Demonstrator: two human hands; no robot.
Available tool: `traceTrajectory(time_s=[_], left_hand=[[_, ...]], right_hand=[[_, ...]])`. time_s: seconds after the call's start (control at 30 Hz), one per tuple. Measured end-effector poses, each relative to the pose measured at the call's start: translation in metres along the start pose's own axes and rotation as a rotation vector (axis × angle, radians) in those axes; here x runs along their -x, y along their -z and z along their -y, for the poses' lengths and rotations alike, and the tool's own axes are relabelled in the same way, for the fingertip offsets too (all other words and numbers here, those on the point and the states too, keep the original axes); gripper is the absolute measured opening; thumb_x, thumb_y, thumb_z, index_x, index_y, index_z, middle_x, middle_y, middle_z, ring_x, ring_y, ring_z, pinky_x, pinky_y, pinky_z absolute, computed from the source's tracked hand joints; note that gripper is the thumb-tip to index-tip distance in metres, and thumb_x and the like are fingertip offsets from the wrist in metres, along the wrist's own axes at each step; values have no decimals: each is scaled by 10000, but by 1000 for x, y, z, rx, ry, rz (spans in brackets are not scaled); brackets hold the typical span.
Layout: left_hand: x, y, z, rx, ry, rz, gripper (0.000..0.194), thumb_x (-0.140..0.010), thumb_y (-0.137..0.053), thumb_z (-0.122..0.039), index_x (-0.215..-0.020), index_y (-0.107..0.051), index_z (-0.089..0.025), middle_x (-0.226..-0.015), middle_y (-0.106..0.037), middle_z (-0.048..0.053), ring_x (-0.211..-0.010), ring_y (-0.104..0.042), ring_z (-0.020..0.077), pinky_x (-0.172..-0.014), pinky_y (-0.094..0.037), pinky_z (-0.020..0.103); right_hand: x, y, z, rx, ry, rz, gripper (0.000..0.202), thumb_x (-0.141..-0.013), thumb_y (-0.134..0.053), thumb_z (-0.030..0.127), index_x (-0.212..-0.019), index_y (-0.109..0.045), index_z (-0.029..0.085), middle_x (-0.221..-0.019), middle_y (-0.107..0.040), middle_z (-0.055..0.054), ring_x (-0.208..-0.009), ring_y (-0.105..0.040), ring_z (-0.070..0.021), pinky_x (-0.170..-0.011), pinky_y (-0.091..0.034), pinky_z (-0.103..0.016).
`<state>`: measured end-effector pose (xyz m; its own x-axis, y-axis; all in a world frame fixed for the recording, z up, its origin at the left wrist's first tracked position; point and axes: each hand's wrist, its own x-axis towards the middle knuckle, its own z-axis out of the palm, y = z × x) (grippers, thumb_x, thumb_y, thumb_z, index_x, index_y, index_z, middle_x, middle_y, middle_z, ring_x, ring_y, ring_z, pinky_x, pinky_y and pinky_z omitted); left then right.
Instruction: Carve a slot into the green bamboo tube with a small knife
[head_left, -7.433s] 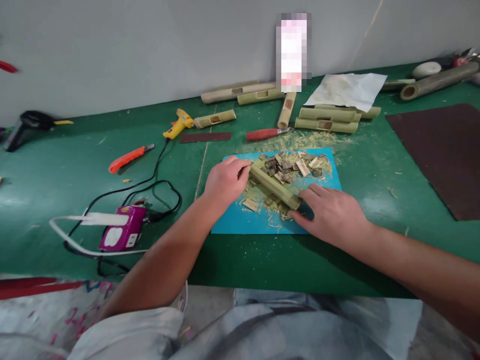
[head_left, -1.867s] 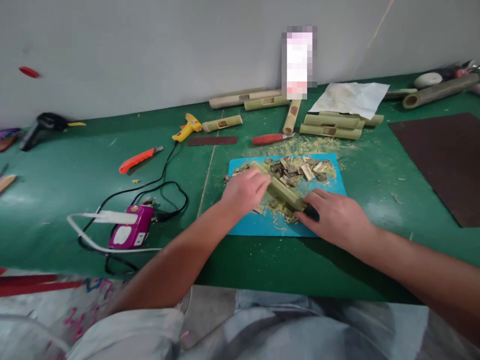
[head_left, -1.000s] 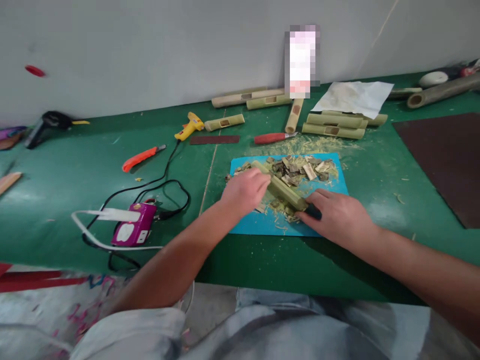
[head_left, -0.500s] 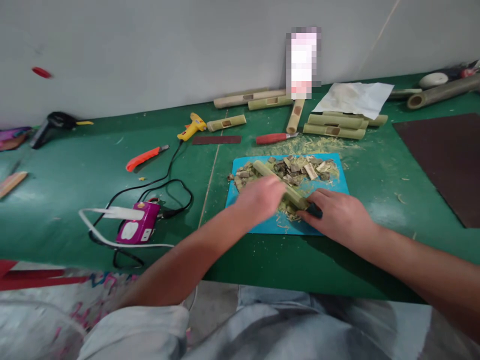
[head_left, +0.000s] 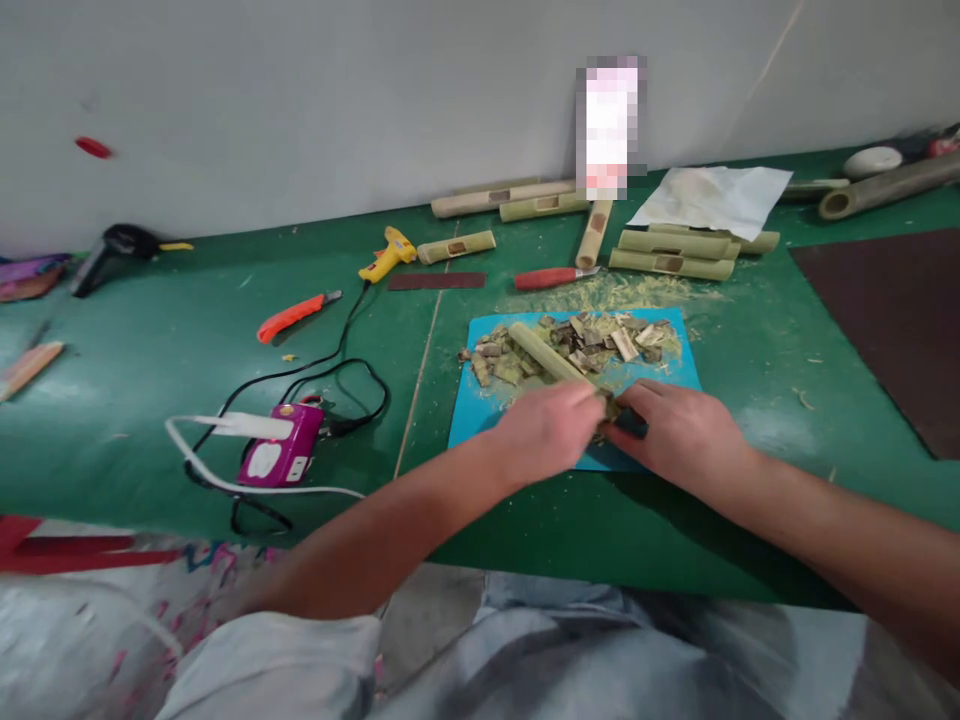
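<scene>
A pale green bamboo tube (head_left: 546, 353) lies slanting over a blue mat (head_left: 470, 400) covered with bamboo chips (head_left: 589, 340) and shavings. My left hand (head_left: 551, 425) is closed near the tube's lower right end; its fingertips meet a small piece there that I cannot make out. Beside it, my right hand (head_left: 679, 430) is wrapped round a dark object (head_left: 632, 423), perhaps a tool handle, at the same end of the tube. The fingers hide most of that end.
Behind the mat lie a red-handled knife (head_left: 547, 278), a brown strip (head_left: 437, 281), a yellow glue gun (head_left: 388, 256) and cut bamboo tubes (head_left: 671, 263). An orange cutter (head_left: 296, 316) and a purple power adapter (head_left: 281, 445) with cables are at left; a dark board (head_left: 892, 320) is at right.
My left hand has moved right and down along the tube, close to my right hand, uncovering the tube's middle. My right hand has hardly moved.
</scene>
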<state>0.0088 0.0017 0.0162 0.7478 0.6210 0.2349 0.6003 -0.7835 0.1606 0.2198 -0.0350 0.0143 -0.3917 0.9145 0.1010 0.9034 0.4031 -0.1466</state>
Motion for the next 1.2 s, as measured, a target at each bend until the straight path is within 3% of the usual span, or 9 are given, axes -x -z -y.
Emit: traceTrajectory(time_s=[0.07, 0.2, 0.4, 0.6, 0.8, 0.87, 1.03, 1.1, 1.2], left_hand=[[1, 0, 1, 25, 9, -1, 319, -1007, -377, -227, -844, -644, -164, -774, -580, 42, -693, -544, 148, -599, -406, 254], [3, 2, 23, -16, 157, -137, 302, -1003, -398, -236, -894, -665, -147, -795, -601, 60, -722, -562, 158, -647, -437, 266], [0, -2, -1, 43, -23, -4, 327, -1009, -378, -221, -824, -641, -161, -788, -593, 46, -729, -558, 149, -636, -433, 251], [2, 2, 36, -27, 181, -172, 321, -993, -394, -228, -851, -666, -133, -791, -606, 79, -750, -574, 176, -677, -465, 287], [0, -3, -3, 65, -21, -10, 312, -1000, -391, -212, -817, -638, -159, -794, -592, 47, -741, -567, 149, -641, -437, 245], [3, -2, 9, 32, 59, -54, 306, -999, -401, -219, -837, -653, -158, -777, -591, 46, -715, -558, 146, -627, -430, 245], [2, 2, 64, -84, 323, -214, 306, -984, -423, -231, -831, -670, -136, -809, -619, 82, -757, -576, 177, -675, -456, 283], [0, 1, 57, -63, 273, -203, 316, -987, -415, -227, -815, -664, -135, -805, -619, 79, -758, -580, 174, -682, -458, 281], [-1, -3, 28, 9, 107, -93, 298, -994, -411, -223, -873, -672, -146, -808, -622, 61, -742, -585, 157, -663, -450, 259]], right_hand=[[0, 0, 0, -14, -4, 6, 268, -869, -593, 445, -795, -633, 191, -765, -653, -29, -630, -550, -151, -561, -274, -295], [-1, 1, 0, -43, -44, 24, 295, -860, -605, 489, -799, -636, 201, -758, -652, -15, -632, -551, -150, -562, -279, -292], [-1, 2, 0, -33, -37, 21, 270, -859, -597, 455, -779, -621, 198, -735, -638, -23, -630, -551, -151, -561, -277, -291], [-1, 5, 2, -46, -66, 38, 300, -854, -593, 496, -775, -618, 207, -735, -639, -10, -621, -541, -146, -560, -282, -287], [-1, 3, 1, -40, -39, 9, 280, -862, -580, 462, -782, -627, 198, -757, -647, -29, -623, -542, -149, -556, -276, -296], [-1, 4, 1, -43, -47, 16, 299, -855, -594, 484, -775, -626, 197, -742, -642, -23, -617, -537, -148, -555, -276, -295], [-3, 6, 4, -69, -60, 50, 283, -861, -583, 473, -793, -638, 204, -774, -653, -20, -624, -533, -145, -561, -277, -291], [-3, 6, 4, -73, -63, 49, 287, -859, -587, 478, -785, -637, 205, -763, -645, -20, -620, -527, -142, -559, -269, -291], [-2, 5, 5, -59, -49, 33, 296, -854, -600, 484, -768, -627, 202, -747, -636, -19, -607, -512, -137, -554, -252, -293]])
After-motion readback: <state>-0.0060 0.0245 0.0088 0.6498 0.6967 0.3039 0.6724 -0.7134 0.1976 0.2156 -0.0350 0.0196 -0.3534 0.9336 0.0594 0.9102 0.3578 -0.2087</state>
